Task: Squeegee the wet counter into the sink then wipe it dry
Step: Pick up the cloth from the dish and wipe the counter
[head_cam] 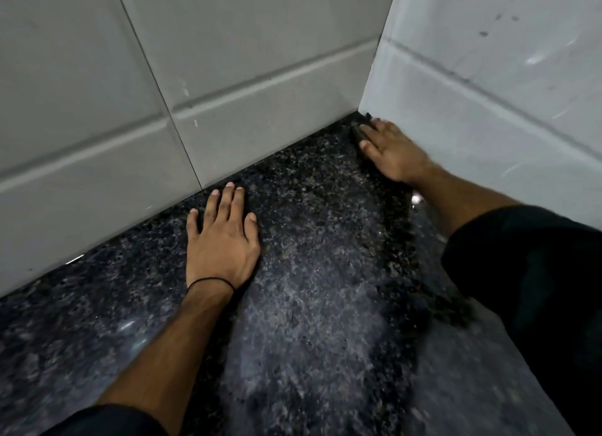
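The counter (312,272) is dark speckled granite with a dull, smeared sheen down its middle. My left hand (221,236) lies flat on it, fingers spread, holding nothing, close to the back wall. My right hand (391,152) reaches into the far right corner and presses a small dark object (358,131) against the counter; the fingers cover most of it, so I cannot tell whether it is a cloth or a pad. No sink shows in this view.
Grey tiled wall (228,87) runs along the back of the counter. A white tiled wall (488,87) closes the right side; the two meet at the corner by my right hand. Dark sleeves cover both upper forearms.
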